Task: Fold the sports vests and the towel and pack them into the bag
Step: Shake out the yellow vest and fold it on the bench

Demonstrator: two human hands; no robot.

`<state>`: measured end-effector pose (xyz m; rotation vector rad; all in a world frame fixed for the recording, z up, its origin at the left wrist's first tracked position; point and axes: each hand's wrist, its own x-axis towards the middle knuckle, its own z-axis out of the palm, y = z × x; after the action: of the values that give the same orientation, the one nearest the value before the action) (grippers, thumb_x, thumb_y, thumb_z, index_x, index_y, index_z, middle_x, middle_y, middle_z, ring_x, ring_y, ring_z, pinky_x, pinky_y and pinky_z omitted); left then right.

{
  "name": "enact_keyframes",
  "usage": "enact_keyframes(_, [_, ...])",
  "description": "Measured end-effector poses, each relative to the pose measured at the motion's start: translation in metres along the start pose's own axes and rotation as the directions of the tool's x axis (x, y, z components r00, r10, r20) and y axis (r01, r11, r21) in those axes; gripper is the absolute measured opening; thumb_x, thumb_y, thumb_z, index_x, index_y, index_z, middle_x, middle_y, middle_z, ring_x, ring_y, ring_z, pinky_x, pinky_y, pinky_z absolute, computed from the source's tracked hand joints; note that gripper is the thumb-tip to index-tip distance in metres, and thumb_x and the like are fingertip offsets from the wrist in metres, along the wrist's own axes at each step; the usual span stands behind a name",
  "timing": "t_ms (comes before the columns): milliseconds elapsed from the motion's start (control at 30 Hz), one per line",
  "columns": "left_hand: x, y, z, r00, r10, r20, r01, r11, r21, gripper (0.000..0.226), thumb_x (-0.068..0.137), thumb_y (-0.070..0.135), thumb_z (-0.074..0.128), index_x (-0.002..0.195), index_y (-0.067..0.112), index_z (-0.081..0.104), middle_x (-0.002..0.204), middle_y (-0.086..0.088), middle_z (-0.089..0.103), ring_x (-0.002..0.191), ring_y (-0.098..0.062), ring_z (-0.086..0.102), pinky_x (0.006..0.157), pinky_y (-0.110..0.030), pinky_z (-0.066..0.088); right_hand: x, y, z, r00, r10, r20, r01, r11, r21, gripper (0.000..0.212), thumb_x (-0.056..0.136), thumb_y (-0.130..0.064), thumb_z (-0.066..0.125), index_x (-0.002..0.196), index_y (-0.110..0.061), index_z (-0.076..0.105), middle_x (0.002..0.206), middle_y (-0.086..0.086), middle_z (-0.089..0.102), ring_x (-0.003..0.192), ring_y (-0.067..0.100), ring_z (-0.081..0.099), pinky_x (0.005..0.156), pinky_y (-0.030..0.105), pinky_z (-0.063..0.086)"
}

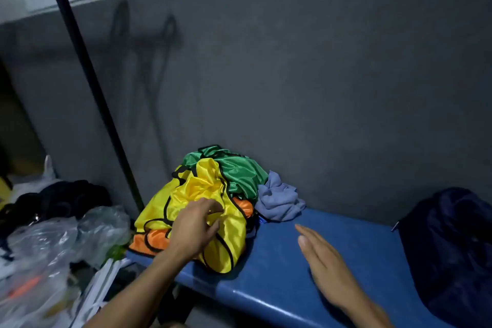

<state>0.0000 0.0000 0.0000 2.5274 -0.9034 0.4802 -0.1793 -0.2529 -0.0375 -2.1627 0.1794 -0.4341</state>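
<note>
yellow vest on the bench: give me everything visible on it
The yellow vest is shiny, thin-looking fabric with black trim along its edges. It is unfolded and crumpled, lying on top of the pile at the left end of the blue bench, over an orange vest and in front of a green vest. Its lower end droops to the bench's front edge. The left hand grips its middle.

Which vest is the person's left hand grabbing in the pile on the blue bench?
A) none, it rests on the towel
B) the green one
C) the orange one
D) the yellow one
D: the left hand curls its fingers into the yellow vest on top of the pile, while the green vest lies behind and the orange vest beneath.
</note>
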Motion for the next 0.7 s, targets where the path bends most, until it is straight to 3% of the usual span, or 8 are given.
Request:
enact_keyframes(133, [0.031, -0.018, 0.001, 0.959, -0.2, 0.203, 0.154, 0.963, 0.219, 0.071, 0.082, 0.062, 0.069, 0.143, 0.036, 0.044, 0.142, 0.006, 0.046, 0.128, -0.022, 0.045, 0.1, -0.041, 0.048, 0.008, 0.006, -0.007, 0.999, 0.022, 0.033, -0.019, 0.997, -0.076, 0.069, 0.093, -0.065, 0.027, 0.153, -0.032, 0.04, 0.155, -0.023, 0.035, 0.14, -0.016, 0.024, 0.103, -0.006, 0.008])
enact_keyframes(200, [0.037, -0.024, 0.011, 0.951, -0.221, 0.217, 0.17, 0.958, 0.232, 0.059, 0.086, 0.061, 0.067, 0.137, 0.037, 0.05, 0.133, 0.005, 0.052, 0.122, -0.022, 0.05, 0.092, -0.039, 0.051, 0.013, 0.006, -0.016, 1.0, 0.023, 0.014, -0.021, 0.996, -0.085, 0.066, 0.094, -0.062, 0.027, 0.152, -0.033, 0.041, 0.153, -0.024, 0.036, 0.14, -0.014, 0.027, 0.103, -0.006, 0.009])
enact_keyframes(333, [0.044, -0.026, 0.017, 0.986, -0.159, 0.058, 0.149, 0.978, 0.149, 0.025, 0.09, 0.038, 0.073, 0.114, 0.035, 0.067, 0.103, 0.011, 0.062, 0.101, -0.02, 0.064, 0.065, -0.032, 0.045, 0.023, 0.011, -0.027, 1.0, 0.021, -0.005, -0.021, 0.996, -0.09, 0.063, 0.097, -0.059, 0.026, 0.149, -0.03, 0.047, 0.148, -0.022, 0.043, 0.133, -0.019, 0.034, 0.102, -0.005, 0.014])
enact_keyframes(400, [0.049, -0.021, 0.008, 0.997, -0.081, -0.014, 0.081, 0.997, 0.014, 0.022, 0.089, 0.023, 0.075, 0.108, 0.032, 0.069, 0.097, 0.014, 0.062, 0.094, -0.021, 0.065, 0.066, -0.033, 0.046, 0.028, 0.008, -0.028, 1.0, 0.009, -0.027, -0.01, 0.999, -0.043, 0.057, 0.099, -0.055, 0.028, 0.139, -0.027, 0.057, 0.136, -0.017, 0.055, 0.121, -0.025, 0.04, 0.098, -0.004, 0.023])
enact_keyframes(467, [0.054, 0.002, -0.011, 0.997, -0.007, -0.082, -0.014, 0.967, -0.253, 0.02, 0.088, 0.015, 0.075, 0.099, 0.03, 0.07, 0.093, 0.019, 0.066, 0.089, -0.012, 0.065, 0.072, -0.032, 0.05, 0.031, 0.005, -0.026, 0.999, 0.018, -0.046, -0.016, 0.999, 0.041, 0.048, 0.102, -0.058, 0.03, 0.121, -0.03, 0.065, 0.12, -0.013, 0.065, 0.114, -0.016, 0.052, 0.094, 0.004, 0.036])
enact_keyframes(567, [0.059, 0.064, -0.039, 0.99, 0.123, -0.064, -0.137, 0.783, -0.607, 0.013, 0.088, 0.008, 0.065, 0.093, 0.019, 0.07, 0.092, 0.009, 0.072, 0.087, -0.006, 0.068, 0.076, -0.022, 0.053, 0.036, -0.002, -0.024, 0.997, 0.074, 0.011, -0.074, 0.973, 0.219, 0.036, 0.098, -0.062, 0.049, 0.12, -0.039, 0.064, 0.122, -0.015, 0.069, 0.114, -0.002, 0.063, 0.1, 0.025, 0.049])
enact_keyframes(633, [0.059, 0.108, -0.043, 0.981, 0.192, 0.017, -0.106, 0.612, -0.784, 0.017, 0.09, -0.006, 0.06, 0.095, 0.007, 0.069, 0.087, -0.008, 0.072, 0.079, -0.016, 0.069, 0.072, -0.029, 0.056, 0.034, -0.011, -0.022, 0.994, 0.055, 0.1, -0.089, 0.92, 0.381, 0.049, 0.09, -0.054, 0.069, 0.134, -0.037, 0.057, 0.132, -0.018, 0.065, 0.121, -0.003, 0.06, 0.104, 0.025, 0.049])
enact_keyframes(700, [0.059, 0.147, -0.035, 0.967, 0.245, 0.064, -0.071, 0.505, -0.86, 0.018, 0.092, -0.011, 0.058, 0.097, 0.003, 0.069, 0.085, -0.01, 0.072, 0.08, -0.015, 0.067, 0.073, -0.029, 0.055, 0.031, -0.017, -0.019, 0.989, 0.017, 0.144, -0.079, 0.896, 0.436, 0.058, 0.085, -0.037, 0.081, 0.136, -0.025, 0.058, 0.132, -0.014, 0.067, 0.123, 0.002, 0.06, 0.102, 0.023, 0.049])
